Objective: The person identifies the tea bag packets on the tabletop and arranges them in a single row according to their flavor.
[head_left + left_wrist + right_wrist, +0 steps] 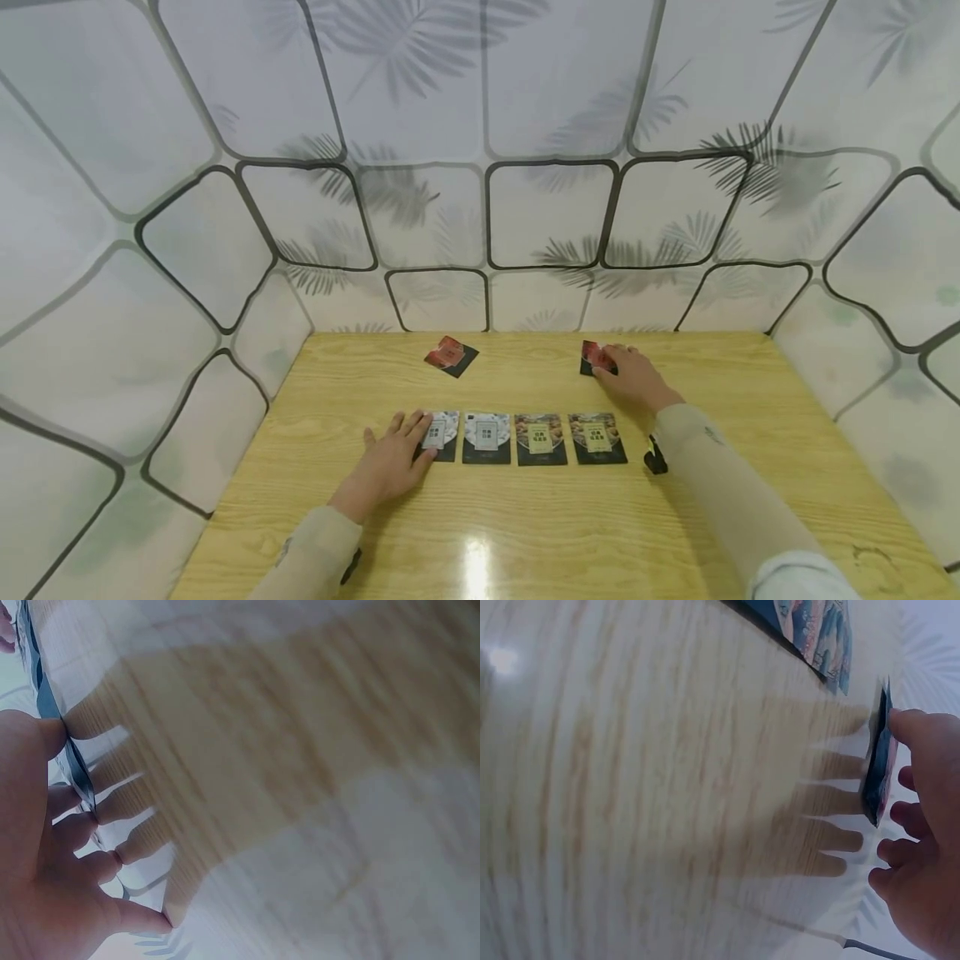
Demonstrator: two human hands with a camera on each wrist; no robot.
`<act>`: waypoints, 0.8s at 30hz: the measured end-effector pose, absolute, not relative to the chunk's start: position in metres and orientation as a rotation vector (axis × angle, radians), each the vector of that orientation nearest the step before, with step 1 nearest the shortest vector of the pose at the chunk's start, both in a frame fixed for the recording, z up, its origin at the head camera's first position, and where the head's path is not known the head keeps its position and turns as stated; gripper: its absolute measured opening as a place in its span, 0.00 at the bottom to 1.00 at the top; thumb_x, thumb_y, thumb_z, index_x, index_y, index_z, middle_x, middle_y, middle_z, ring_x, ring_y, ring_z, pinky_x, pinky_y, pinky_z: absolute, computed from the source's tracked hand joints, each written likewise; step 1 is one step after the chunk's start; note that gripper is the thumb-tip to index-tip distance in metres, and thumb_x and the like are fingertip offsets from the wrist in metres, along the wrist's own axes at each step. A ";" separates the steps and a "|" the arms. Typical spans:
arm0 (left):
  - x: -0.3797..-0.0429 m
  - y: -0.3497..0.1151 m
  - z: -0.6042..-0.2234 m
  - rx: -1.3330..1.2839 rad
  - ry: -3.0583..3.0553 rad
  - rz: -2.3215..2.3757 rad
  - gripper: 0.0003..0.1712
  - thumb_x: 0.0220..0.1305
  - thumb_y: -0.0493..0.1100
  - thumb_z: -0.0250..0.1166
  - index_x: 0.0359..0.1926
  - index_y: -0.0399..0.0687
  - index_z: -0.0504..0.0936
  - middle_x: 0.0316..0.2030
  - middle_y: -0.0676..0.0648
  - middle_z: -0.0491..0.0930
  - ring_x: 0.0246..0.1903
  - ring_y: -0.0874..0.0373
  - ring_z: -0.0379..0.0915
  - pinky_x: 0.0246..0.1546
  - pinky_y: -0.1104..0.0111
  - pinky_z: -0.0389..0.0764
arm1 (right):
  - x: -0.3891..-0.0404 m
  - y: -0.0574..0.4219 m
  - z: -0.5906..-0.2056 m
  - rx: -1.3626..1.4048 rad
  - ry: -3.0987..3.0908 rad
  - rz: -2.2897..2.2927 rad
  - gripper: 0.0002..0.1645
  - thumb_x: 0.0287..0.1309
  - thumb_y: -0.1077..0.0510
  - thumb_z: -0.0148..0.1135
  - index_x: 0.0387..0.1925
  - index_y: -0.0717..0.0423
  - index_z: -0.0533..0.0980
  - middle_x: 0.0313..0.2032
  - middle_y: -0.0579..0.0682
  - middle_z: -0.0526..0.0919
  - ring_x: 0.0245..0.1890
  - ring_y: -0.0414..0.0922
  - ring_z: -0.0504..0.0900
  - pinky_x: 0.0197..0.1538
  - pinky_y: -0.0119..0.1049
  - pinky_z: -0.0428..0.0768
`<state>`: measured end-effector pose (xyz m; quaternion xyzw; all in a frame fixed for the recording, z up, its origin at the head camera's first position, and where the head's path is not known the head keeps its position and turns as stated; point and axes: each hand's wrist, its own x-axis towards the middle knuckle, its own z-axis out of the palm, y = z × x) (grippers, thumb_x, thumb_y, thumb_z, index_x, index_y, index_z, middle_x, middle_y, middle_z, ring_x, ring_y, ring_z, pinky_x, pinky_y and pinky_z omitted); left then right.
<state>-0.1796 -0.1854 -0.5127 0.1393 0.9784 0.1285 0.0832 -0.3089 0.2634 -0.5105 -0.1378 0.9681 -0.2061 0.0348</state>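
Note:
In the head view four flat sachets lie in a row: a silver-white sachet (pixel 448 446) at the left, a second silver-white sachet (pixel 486 450), a brown-and-black sachet with a yellow label (pixel 542 452), and a similar yellow-labelled sachet (pixel 597 450). My left hand (pixel 392 462), fingers spread, rests on the leftmost one and hides its left part. Farther back, my right hand (pixel 633 379) touches a red-and-black sachet (pixel 588 360) with thumb and fingers extended over its right side. The right wrist view shows the thumb against this thin sachet (pixel 877 769), the fingers apart beside it.
Another red-and-black sachet (pixel 452 357) lies askew at the back left. The wooden table (pixel 585 533) meets patterned fabric walls (pixel 540 208) at the back and sides. A small dark object (pixel 655 456) sits by the right sleeve.

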 end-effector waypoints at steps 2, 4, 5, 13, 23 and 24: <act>-0.179 -0.186 -0.512 0.421 2.921 0.394 0.37 0.81 0.58 0.54 0.82 0.48 0.61 0.81 0.40 0.60 0.81 0.33 0.51 0.66 0.17 0.50 | -0.309 0.263 -0.511 -0.419 2.970 -0.621 0.40 0.80 0.46 0.52 0.78 0.70 0.60 0.77 0.73 0.62 0.75 0.77 0.59 0.73 0.72 0.63; -0.179 -0.186 -0.511 0.426 2.920 0.399 0.37 0.81 0.57 0.54 0.82 0.47 0.61 0.81 0.40 0.60 0.81 0.32 0.52 0.66 0.17 0.50 | -0.309 0.262 -0.511 -0.429 2.973 -0.599 0.40 0.80 0.47 0.53 0.78 0.70 0.60 0.77 0.73 0.61 0.75 0.78 0.57 0.74 0.73 0.61; -0.179 -0.186 -0.512 0.429 2.921 0.399 0.37 0.81 0.57 0.54 0.82 0.47 0.61 0.81 0.40 0.61 0.80 0.32 0.52 0.65 0.17 0.50 | -0.309 0.262 -0.511 -0.430 2.974 -0.594 0.40 0.80 0.47 0.53 0.78 0.70 0.61 0.77 0.73 0.61 0.75 0.79 0.56 0.74 0.73 0.61; -0.178 -0.186 -0.509 0.432 2.916 0.401 0.37 0.81 0.57 0.54 0.82 0.46 0.62 0.81 0.40 0.61 0.80 0.32 0.53 0.65 0.17 0.51 | -0.308 0.266 -0.512 -0.431 2.962 -0.570 0.39 0.79 0.47 0.53 0.77 0.70 0.62 0.74 0.75 0.66 0.72 0.78 0.62 0.71 0.73 0.66; -0.180 -0.186 -0.512 0.429 2.918 0.393 0.37 0.81 0.57 0.55 0.81 0.46 0.63 0.81 0.40 0.61 0.80 0.32 0.53 0.65 0.16 0.51 | -0.296 0.271 -0.509 -0.445 2.952 -0.555 0.37 0.79 0.48 0.54 0.76 0.68 0.64 0.72 0.77 0.68 0.73 0.82 0.58 0.71 0.75 0.64; -0.180 -0.186 -0.512 0.427 2.919 0.397 0.37 0.81 0.56 0.55 0.81 0.46 0.63 0.80 0.40 0.62 0.80 0.32 0.53 0.65 0.16 0.51 | -0.294 0.272 -0.509 -0.447 2.954 -0.554 0.37 0.79 0.48 0.55 0.76 0.68 0.64 0.71 0.77 0.68 0.73 0.82 0.58 0.71 0.75 0.64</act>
